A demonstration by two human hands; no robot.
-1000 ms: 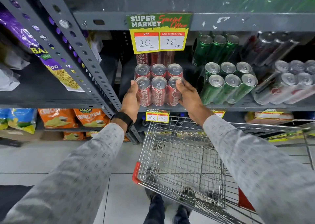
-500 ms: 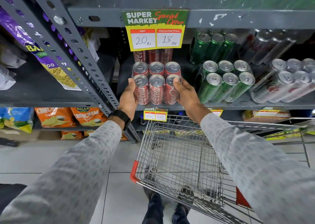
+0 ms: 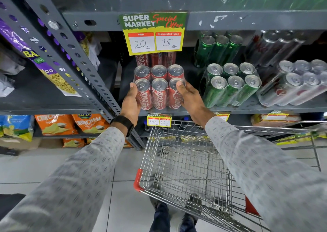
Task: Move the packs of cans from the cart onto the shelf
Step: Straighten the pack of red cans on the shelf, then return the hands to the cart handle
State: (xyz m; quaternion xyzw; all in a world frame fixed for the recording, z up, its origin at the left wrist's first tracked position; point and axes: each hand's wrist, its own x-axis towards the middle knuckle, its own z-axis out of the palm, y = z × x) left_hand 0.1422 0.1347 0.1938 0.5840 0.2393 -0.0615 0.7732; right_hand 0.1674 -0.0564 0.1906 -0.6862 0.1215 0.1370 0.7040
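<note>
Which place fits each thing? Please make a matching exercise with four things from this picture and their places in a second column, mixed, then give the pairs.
Things:
1. red can pack
2. green can pack
3. price sign
4. cart

Places:
A. on the floor below the shelf
B. hanging from the upper shelf edge
C. between both hands at the shelf front
D. on the shelf, right of the red cans

Pairs: 1-C, 2-D, 3-B, 4-A
</note>
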